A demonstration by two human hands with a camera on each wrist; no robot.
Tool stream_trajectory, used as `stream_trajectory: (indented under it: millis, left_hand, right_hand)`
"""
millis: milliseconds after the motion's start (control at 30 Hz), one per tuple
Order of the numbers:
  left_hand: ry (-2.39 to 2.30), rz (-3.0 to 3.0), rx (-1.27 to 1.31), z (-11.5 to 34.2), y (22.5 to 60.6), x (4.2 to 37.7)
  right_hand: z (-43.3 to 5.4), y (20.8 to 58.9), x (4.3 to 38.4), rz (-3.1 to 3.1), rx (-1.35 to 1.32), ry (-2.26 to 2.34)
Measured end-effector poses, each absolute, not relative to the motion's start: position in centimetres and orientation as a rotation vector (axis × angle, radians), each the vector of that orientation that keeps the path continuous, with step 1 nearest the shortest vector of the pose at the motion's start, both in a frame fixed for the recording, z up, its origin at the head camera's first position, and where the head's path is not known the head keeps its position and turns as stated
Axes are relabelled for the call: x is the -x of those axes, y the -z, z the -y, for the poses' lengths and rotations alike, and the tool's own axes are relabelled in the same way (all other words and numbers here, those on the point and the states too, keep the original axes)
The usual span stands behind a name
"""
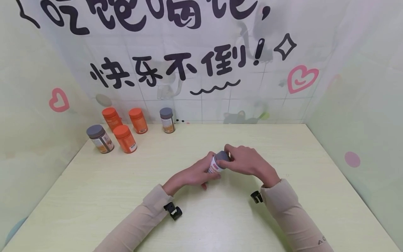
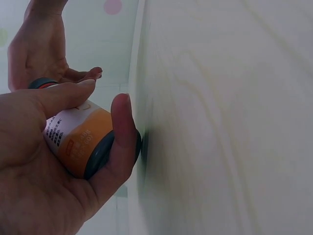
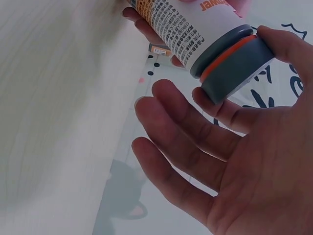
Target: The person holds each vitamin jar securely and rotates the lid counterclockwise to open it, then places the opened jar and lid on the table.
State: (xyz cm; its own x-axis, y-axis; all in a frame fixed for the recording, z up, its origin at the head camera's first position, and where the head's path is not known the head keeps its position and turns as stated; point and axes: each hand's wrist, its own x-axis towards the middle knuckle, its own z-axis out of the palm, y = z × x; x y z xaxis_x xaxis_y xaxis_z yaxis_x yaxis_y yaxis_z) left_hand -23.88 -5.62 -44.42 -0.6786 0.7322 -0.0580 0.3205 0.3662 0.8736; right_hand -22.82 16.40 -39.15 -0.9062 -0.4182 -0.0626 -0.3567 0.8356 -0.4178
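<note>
My left hand [image 1: 196, 172] grips a white-and-orange supplement bottle [image 1: 214, 168] round its body, the bottle tilted low over the table. In the left wrist view the dark base of the bottle [image 2: 78, 139] is right at the table surface, between thumb and fingers. Thumb and index finger of my right hand [image 1: 247, 161] pinch the grey lid [image 3: 238, 68] at its edges, while the other fingers spread free in the right wrist view. An orange-red ring [image 3: 228, 58] shows between the lid and the bottle's dark neck.
Orange bottles [image 1: 125, 139] stand at the back left, beside a grey-lidded bottle [image 1: 100, 139]. Another grey-lidded bottle [image 1: 167, 120] is near the back edge. The pale table [image 1: 201, 224] meets printed cloth walls [image 1: 201, 80] behind and at both sides.
</note>
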Motion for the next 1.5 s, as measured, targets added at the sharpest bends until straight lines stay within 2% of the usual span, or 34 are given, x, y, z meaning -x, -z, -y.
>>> stream_trajectory:
  millis: [567,1067,1500]
  left_hand:
    - [-1.273,-2.173,-0.929,5.56,44.38,23.95]
    - [-1.249,-2.203,-0.897,5.62,44.19,23.84]
    - [-1.271,-2.181,-0.908,5.57,44.22,23.88]
  right_hand:
    - [-16.38,39.13,22.95,-2.860,0.595,0.686]
    - [-16.61,38.88,22.93,-2.907,0.428,0.552]
    - [-16.65,38.90,23.05,-2.814,0.480,0.652]
